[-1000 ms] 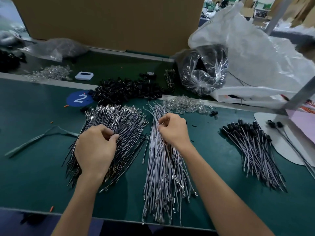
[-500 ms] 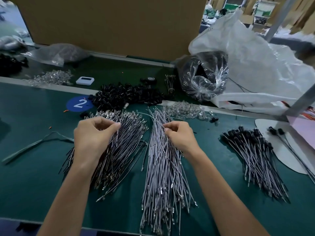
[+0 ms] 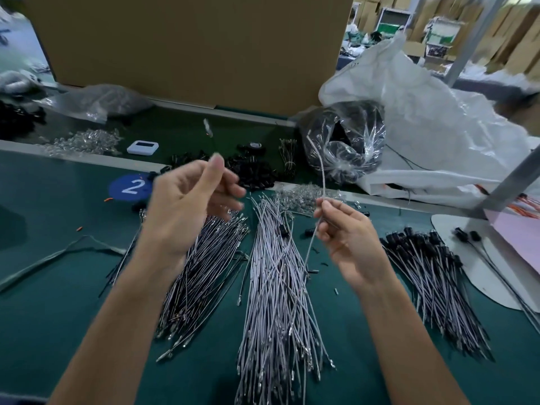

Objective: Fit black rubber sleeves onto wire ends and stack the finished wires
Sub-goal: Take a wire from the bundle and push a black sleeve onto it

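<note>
Above the wire piles, right fingers pinch a grey wire upright — left fingers blurred, grip unclear.

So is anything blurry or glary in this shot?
Head view: the left hand and the thin wire it pinches are motion-smeared; the right hand and its gray wire are sharper; the clear bag throws glare; edges bow from the wide lens.

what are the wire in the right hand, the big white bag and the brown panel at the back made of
Wire pinched by the right hand: pale grey, smooth plastic-looking insulation, probably over metal; it bends softly. White bag: thin translucent plastic film, crinkled and glossy. Brown panel: likely cardboard, matte and flat.
</note>
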Available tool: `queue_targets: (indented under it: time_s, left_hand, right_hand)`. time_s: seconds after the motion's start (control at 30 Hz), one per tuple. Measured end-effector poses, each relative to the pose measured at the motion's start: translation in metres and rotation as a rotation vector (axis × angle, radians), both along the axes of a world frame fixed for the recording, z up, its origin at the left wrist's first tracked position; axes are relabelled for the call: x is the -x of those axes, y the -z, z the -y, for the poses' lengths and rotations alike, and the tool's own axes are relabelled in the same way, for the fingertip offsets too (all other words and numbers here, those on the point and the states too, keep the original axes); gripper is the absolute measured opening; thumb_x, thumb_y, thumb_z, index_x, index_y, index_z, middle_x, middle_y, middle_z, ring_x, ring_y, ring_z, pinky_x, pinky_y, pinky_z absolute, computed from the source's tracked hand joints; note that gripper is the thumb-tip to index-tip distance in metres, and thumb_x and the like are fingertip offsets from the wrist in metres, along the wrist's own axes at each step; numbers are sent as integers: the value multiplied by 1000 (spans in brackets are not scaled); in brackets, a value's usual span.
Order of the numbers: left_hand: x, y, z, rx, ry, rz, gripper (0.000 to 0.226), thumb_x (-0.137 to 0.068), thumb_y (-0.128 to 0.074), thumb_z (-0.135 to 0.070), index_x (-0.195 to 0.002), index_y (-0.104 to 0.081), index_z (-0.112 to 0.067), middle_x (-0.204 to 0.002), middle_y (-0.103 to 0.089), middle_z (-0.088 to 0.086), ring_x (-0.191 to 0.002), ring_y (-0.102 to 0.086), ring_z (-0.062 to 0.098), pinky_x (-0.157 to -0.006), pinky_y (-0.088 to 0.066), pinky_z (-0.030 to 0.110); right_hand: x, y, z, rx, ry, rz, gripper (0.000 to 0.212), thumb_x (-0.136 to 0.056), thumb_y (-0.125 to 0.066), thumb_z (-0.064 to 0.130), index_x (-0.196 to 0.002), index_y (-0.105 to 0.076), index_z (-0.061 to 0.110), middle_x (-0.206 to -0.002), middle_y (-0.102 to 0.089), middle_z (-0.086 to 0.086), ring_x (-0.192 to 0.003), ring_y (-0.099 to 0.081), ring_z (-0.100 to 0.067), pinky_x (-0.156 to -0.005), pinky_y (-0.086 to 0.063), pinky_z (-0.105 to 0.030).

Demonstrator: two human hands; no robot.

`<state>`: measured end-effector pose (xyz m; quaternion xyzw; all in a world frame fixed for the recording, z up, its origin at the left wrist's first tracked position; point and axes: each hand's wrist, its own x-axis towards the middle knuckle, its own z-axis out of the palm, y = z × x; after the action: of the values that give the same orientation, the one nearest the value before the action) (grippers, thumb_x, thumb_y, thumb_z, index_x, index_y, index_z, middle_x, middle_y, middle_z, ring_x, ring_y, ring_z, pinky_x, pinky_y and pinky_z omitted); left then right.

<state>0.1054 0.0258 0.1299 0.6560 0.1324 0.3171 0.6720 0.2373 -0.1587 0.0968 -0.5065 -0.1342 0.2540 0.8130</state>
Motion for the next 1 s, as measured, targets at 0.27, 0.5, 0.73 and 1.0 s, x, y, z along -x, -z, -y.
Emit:
queue_targets:
  time_s: [0.27,0.5,0.73,1.0]
  left_hand:
    - [-69,50,35,310,219,-7,47,-96,-42,-44,-83,-70,-9,-82,-75,11,-76,-71,24,-69,-58,27]
    - [-75,83,43,208,147,-10,27,-85,-67,5,-107,-65,-10,-101,-74,3,-83,-73,18,-74,-56,21]
    - [-78,89,39,331,140,-4,43,-82,-70,-8,-123,-58,-12,-114,-70,0,-91,-74,21,-80,-58,24]
    - [-81,95,47,545,242,10,23,-74,-68,-14,-93,-70,-1,-95,-75,17,-88,-74,24,-72,-59,27]
  right_hand:
    - [-4,-2,13,-156,12,39,11,-84,-59,13,-91,-63,5,-70,-61,-3,-44,-49,-4,-43,-42,-12]
    - [-9,-9,24,-613,-122,28,12,-91,-55,13,-97,-61,5,-70,-65,-2,-48,-55,-3,-46,-46,-11]
    - [-32,-8,23,-410,-53,100,12,-83,-70,15,-93,-73,10,-63,-59,3,-44,-47,-2,-42,-38,-12]
    - [-19,50,-2,389,118,556,6,-87,-70,11,-88,-67,16,-59,-64,-1,-48,-54,-10,-45,-42,-18]
